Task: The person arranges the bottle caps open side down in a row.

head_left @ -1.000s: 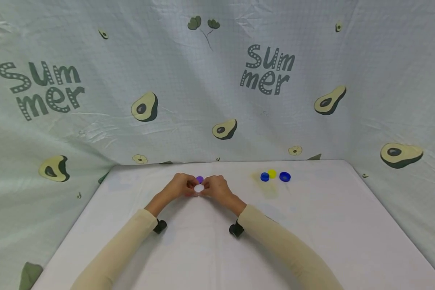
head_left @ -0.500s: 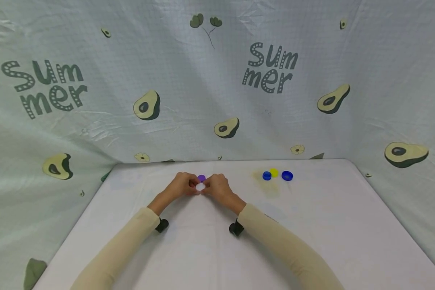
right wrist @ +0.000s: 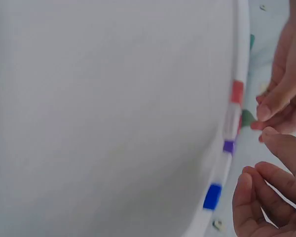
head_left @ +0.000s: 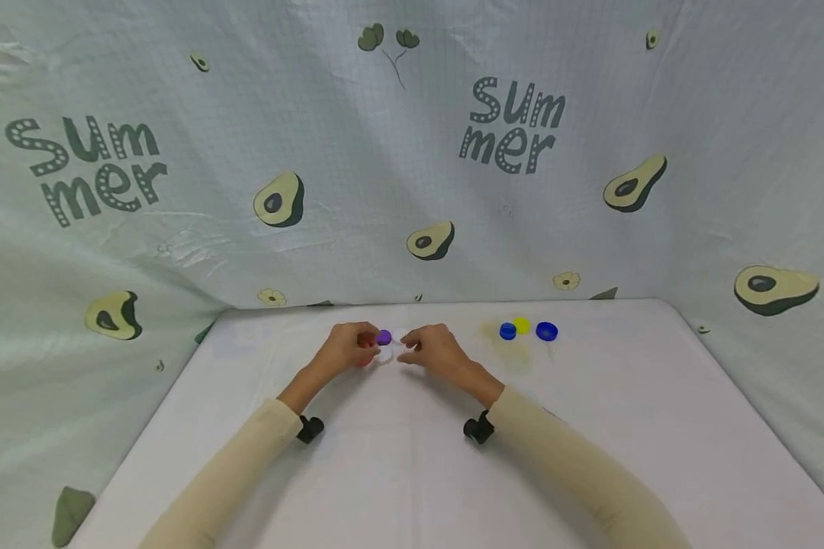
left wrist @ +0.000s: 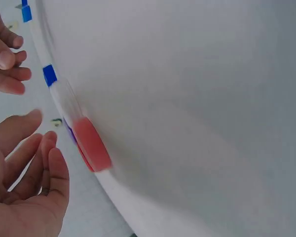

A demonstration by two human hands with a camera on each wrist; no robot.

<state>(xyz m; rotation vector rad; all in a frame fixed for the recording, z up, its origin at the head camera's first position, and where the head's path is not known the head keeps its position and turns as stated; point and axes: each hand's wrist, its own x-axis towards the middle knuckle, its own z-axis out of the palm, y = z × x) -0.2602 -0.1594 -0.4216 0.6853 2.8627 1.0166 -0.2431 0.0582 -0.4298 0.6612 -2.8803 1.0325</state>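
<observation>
A white cap [head_left: 384, 355] lies on the table between my two hands, beside a red cap [head_left: 365, 360] and a purple cap [head_left: 383, 338]. Another whitish rim [head_left: 397, 336] shows near the right fingertips. My left hand [head_left: 346, 348] is above and beside the red cap, fingers loosely bent with a gap to the thumb. In the left wrist view the red cap [left wrist: 92, 144] stands apart from the left hand [left wrist: 32, 177]. My right hand [head_left: 439, 352] is just right of the white cap, thumb and fingers parted around nothing. The right wrist view shows the right hand [right wrist: 271, 197] holding nothing.
A small blue cap [head_left: 507, 331], a yellow cap [head_left: 522, 325] and a wider blue cap [head_left: 546, 331] sit grouped at the back right. They rest on a white-covered table [head_left: 398, 473]. Behind it hangs a printed cloth [head_left: 357, 152].
My right hand has let go of the white cap and moved right. My left fingers have loosened and shifted slightly, exposing the red cap. The white cap now lies on the table.
</observation>
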